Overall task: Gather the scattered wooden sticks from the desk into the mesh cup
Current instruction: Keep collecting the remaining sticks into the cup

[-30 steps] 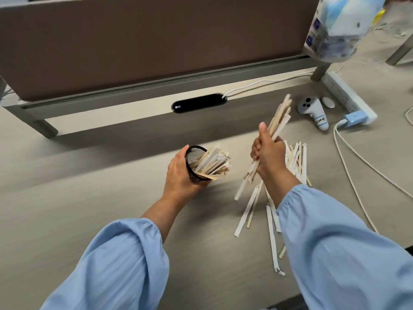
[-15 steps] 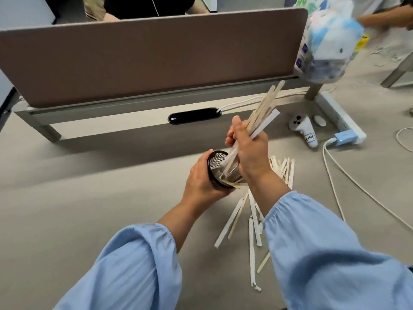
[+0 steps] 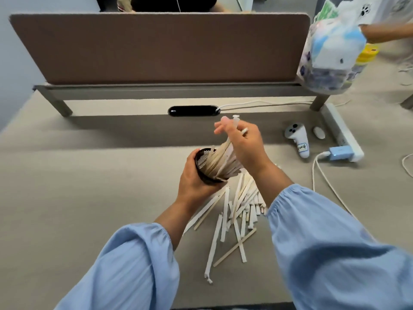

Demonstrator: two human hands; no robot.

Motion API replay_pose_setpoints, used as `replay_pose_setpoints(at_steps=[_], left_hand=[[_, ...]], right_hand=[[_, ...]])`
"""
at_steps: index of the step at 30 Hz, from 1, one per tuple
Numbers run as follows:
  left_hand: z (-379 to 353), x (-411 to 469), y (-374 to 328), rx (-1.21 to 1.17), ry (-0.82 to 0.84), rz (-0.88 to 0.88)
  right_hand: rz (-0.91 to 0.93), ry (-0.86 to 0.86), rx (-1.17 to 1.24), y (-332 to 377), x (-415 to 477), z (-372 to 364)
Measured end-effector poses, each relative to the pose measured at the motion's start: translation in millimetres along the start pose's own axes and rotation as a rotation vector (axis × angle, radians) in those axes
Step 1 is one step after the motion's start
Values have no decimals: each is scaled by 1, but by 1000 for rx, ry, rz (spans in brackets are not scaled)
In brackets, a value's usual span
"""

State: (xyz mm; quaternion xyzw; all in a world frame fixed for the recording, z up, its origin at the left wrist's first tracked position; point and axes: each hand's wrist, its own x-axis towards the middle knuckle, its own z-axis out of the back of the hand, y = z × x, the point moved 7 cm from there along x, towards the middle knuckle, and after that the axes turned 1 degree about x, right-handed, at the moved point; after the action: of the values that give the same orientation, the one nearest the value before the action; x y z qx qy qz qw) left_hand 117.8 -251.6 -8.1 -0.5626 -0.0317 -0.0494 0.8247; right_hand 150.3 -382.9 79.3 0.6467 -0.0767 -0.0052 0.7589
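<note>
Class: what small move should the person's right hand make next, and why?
Probably push the bundle of sticks fully down and let go. Its lower ends already sit in the mesh cup, which the left hand grips tilted, while the right hand is at its top. More loose sticks wait on the desk.

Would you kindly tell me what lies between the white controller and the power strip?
A small white oval object lies there, in the head view.
</note>
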Motion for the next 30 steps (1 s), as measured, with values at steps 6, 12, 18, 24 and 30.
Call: replay_pose_setpoints(at_steps=[6, 12, 18, 24, 30], left_hand=[[3, -11, 2, 22, -83, 72], [8, -11, 4, 57, -101, 93], [11, -8, 5, 208, -72, 11], [17, -6, 9, 256, -78, 38], [27, -9, 16, 257, -70, 43]], right_hand=[[45, -4, -57, -16, -3, 4], [6, 213, -244, -35, -11, -9], [-66, 201, -355, -39, -1, -1], [-120, 378, -514, -57, -12, -30], [-50, 264, -491, -52, -11, -30]])
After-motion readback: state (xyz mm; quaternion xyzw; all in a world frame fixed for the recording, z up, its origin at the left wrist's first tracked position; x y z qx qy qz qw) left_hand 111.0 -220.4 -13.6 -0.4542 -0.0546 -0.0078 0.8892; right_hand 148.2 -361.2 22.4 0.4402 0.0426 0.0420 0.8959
